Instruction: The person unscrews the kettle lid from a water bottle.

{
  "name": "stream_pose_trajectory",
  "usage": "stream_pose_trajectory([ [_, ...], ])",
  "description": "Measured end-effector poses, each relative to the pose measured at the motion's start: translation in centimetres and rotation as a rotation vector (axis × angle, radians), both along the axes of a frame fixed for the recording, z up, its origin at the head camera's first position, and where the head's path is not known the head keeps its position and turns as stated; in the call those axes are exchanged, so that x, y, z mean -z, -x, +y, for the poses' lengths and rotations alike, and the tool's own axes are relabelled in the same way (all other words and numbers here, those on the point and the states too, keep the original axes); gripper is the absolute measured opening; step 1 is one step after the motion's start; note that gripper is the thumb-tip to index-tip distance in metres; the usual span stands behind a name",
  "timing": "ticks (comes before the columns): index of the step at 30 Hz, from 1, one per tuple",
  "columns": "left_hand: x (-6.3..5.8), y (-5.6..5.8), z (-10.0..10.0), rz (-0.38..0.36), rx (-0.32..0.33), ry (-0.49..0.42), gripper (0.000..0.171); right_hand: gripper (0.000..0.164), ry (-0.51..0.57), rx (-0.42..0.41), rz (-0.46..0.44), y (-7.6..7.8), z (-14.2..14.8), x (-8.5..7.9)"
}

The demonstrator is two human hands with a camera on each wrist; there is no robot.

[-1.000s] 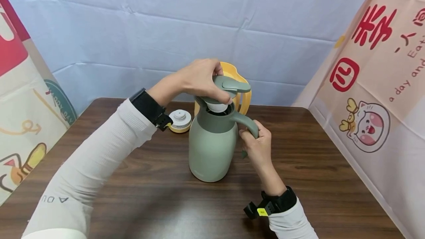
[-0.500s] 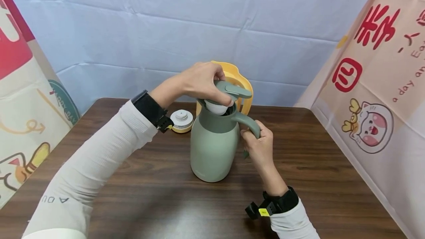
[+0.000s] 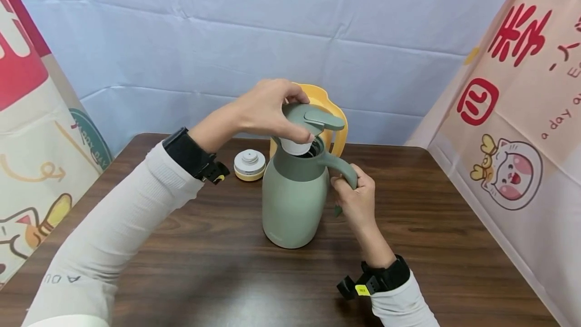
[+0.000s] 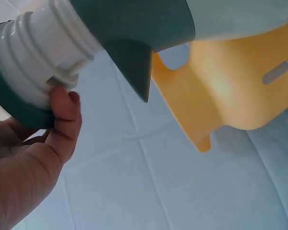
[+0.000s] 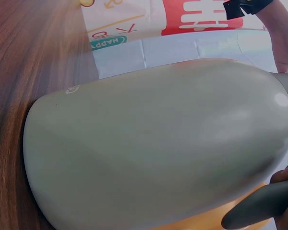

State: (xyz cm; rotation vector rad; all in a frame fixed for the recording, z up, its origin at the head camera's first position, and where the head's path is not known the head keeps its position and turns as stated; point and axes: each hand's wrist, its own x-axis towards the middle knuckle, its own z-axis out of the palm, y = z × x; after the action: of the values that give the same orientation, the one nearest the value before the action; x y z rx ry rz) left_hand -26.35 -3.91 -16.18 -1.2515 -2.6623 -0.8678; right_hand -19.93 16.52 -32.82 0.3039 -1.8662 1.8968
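Note:
A pale green thermos jug (image 3: 294,206) stands upright on the table in the head view. My right hand (image 3: 360,200) grips its handle (image 3: 341,168). My left hand (image 3: 271,108) holds the green lid (image 3: 305,115) by its sides at the jug's mouth, thumb toward me. Under the lid shows its white ribbed plug (image 4: 31,55), tilted over the mouth in the left wrist view, with the thumb against it. The jug's dark inner rim is partly visible beside the plug. In the right wrist view, the jug body (image 5: 158,143) fills most of the frame.
Close behind the green jug stands a yellow jug (image 3: 335,111), partly hidden. A white lid with a yellow rim (image 3: 249,162) lies on the brown wooden table (image 3: 204,266) to the left. Pale cloth (image 3: 218,39) hangs behind, with printed cloth (image 3: 513,115) on the right.
My left hand and the lid have risen slightly and shifted left over the past half second, showing more of the jug's inner rim. My right hand keeps its grip on the handle.

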Motion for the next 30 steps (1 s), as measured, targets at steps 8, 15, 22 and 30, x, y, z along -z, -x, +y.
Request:
stream_pose_trajectory([
  [8, 0.0, -0.5, -1.5, -0.009, -0.022, -0.035, 0.059, 0.028, 0.001, -0.003, -0.003, 0.1, -0.1, 0.0],
  [15, 0.2, -0.6, -3.5, -0.008, -0.05, -0.056, 0.056, 0.026, -0.007, 0.001, -0.011, 0.1, 0.0, 0.0],
  [22, 0.6, -0.6, -4.8, -0.025, -0.087, -0.041, 0.053, 0.025, -0.004, 0.009, -0.013, 0.0, 0.1, 0.0],
  [30, 1.4, -0.1, -6.4, 0.013, -0.127, 0.038, 0.049, 0.025, -0.006, 0.003, -0.003, 0.1, 0.0, 0.0],
])
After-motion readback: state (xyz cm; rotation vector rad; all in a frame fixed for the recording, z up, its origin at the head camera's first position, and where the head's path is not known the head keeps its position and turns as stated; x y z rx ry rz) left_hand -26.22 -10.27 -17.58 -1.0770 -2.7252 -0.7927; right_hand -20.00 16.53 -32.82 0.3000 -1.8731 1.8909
